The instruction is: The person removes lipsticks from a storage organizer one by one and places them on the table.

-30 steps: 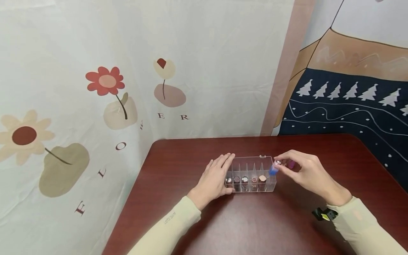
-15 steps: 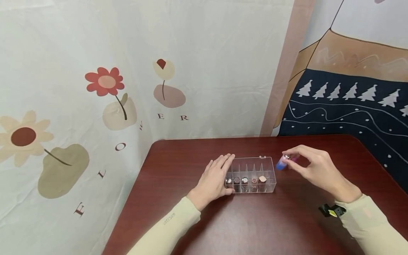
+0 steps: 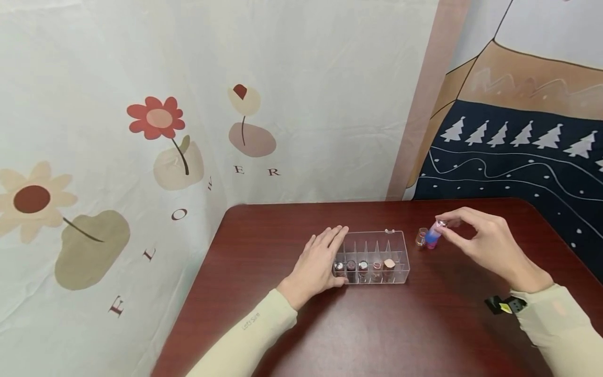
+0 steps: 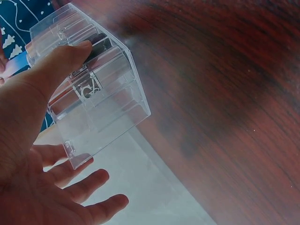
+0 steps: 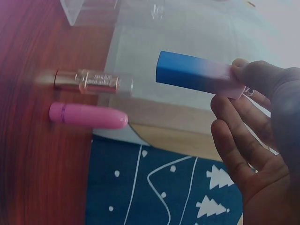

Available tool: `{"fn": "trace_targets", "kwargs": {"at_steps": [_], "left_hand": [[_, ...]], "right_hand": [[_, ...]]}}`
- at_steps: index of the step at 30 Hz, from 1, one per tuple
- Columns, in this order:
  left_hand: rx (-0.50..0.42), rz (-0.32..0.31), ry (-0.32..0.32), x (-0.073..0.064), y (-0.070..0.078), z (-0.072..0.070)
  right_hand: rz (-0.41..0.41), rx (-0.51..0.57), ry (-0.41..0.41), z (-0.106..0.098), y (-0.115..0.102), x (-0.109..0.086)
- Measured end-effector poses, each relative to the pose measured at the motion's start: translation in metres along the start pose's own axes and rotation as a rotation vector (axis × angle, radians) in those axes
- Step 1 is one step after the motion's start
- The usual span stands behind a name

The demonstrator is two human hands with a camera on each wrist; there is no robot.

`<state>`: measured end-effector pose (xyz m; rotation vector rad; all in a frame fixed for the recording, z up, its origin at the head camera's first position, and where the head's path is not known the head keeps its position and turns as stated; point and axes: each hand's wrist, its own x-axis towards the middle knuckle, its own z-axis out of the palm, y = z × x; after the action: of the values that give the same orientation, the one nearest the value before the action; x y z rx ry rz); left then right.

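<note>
My right hand (image 3: pixel 490 246) pinches a square lipstick tube (image 3: pixel 434 232), fading from blue to pink, by its pink end between thumb and fingertips. In the right wrist view the tube (image 5: pixel 197 72) is tilted, its blue end pointing away from the hand. Behind it stand a lipstick with a clear and gold case (image 5: pixel 101 83) and a round-topped pink lipstick (image 5: pixel 89 116). My left hand (image 3: pixel 314 268) holds the left end of a clear divided organizer box (image 3: pixel 400 269), thumb at the front and fingers at the back. Several lipsticks stand in its front row.
The box stands on a dark red wooden table (image 3: pixel 377 335). Behind the table hangs a pale cloth with printed flowers (image 3: pixel 320 104); a dark blue one with white trees (image 3: pixel 513 157) is at the right.
My right hand has carried the blue-pink lipstick from the box's right end off to the right, uncovering the gold-cased lipstick. My left hand stays on the box.
</note>
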<state>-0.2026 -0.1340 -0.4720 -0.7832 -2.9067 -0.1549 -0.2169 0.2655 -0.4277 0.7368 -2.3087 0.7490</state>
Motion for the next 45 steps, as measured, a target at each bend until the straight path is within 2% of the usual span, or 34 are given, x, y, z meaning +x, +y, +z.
{"fn": "trace_targets", "kwargs": {"at_steps": [19,27,39,45], "left_hand": [[0.001,-0.006,0.012,0.000,0.002,0.001],[0.003,-0.003,0.011,0.000,0.001,0.000],[-0.012,-0.003,0.017,-0.001,0.001,0.000],[-0.021,-0.005,0.015,0.000,0.001,0.000]], "right_hand": [[0.104,-0.027,0.028,-0.012,0.037,-0.012],[0.190,-0.041,-0.022,-0.008,0.050,-0.018],[0.253,-0.049,-0.098,-0.001,0.065,-0.026],[0.253,-0.049,-0.126,0.003,0.071,-0.029]]}}
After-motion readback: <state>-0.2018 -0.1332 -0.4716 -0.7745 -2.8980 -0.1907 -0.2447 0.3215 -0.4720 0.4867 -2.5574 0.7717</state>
